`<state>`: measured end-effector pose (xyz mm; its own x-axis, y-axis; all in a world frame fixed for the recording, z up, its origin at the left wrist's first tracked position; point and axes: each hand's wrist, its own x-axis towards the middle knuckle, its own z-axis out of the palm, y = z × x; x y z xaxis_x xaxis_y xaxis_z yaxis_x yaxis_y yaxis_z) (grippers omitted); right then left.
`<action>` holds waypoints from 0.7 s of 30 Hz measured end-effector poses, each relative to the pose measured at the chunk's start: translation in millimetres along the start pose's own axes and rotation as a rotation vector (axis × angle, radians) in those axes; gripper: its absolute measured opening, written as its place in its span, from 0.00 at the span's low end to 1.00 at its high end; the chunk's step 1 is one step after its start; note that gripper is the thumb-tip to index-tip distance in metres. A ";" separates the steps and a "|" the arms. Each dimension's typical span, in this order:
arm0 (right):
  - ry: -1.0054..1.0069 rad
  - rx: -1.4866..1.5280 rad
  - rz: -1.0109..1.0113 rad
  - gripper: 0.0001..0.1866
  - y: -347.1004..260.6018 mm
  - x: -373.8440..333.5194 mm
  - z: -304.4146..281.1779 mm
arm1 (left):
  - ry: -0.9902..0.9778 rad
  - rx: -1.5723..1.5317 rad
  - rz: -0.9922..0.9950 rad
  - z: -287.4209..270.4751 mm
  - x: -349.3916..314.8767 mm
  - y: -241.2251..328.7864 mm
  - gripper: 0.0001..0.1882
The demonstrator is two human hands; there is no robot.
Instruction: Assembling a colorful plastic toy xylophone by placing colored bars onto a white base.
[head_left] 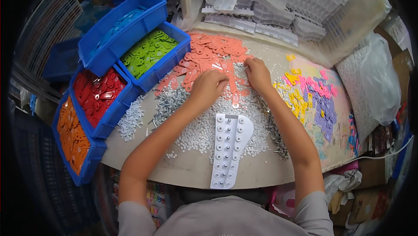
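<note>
My left hand hovers at the near edge of a heap of flat coral-orange plastic strips, its fingers curled together. Opposite it, my right hand is closed with thumb and fingertips together beside the same heap. Whatever either hand pinches is too small or hidden to make out. Between the hands a few coral strips lie over small white plastic rings. Nearer to me stands a white plastic jig with a rounded side, two columns of ring-shaped seats and a middle row of small metal studs.
Blue bins at left hold blue, green, red and orange pieces. Silver screws and white pins lie nearby. Yellow, pink and purple pieces are at right, by a plastic bag. White trays stack behind.
</note>
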<state>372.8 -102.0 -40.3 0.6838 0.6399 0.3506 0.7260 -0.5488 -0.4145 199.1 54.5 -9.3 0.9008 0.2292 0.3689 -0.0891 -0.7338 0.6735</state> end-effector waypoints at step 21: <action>-0.020 0.470 0.179 0.03 -109.4 -175.8 -119.1 | 0.038 0.242 -0.049 63.9 60.2 -19.5 0.08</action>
<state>181.8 -218.5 43.4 0.7901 0.5701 0.2252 0.4829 -0.3526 -0.8016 282.2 41.7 -41.1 0.8845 0.2886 0.3666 0.0624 -0.8519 0.5200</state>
